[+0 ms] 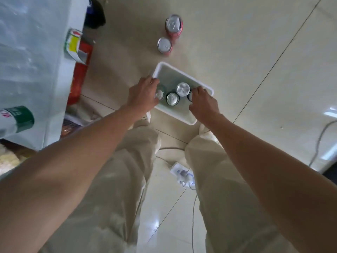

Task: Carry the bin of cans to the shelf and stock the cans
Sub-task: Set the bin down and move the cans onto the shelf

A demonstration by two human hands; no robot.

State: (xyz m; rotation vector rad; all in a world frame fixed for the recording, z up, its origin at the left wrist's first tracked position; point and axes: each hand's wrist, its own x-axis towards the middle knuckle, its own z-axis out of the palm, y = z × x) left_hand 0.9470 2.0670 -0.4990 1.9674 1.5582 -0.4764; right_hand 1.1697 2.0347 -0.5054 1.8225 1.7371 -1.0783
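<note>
A white plastic bin (165,68) stands on the tiled floor right in front of my feet. Several upright cans sit in it, silver tops up. My left hand (144,93) reaches over the bin's left rim and is closed around one can (160,94). My right hand (204,105) reaches in from the right and grips another can (190,95), mostly hidden under the fingers. Two free cans stand between the hands, one (172,98) nearer me and one (183,89) behind it. Two red cans (173,25) (164,46) stand on the floor beyond the bin.
A shelf (32,52) covered in clear plastic rises at the left, with a green-capped bottle (17,118) and a red box (80,70) by it. A white power strip (181,173) with cables lies on the floor between my legs.
</note>
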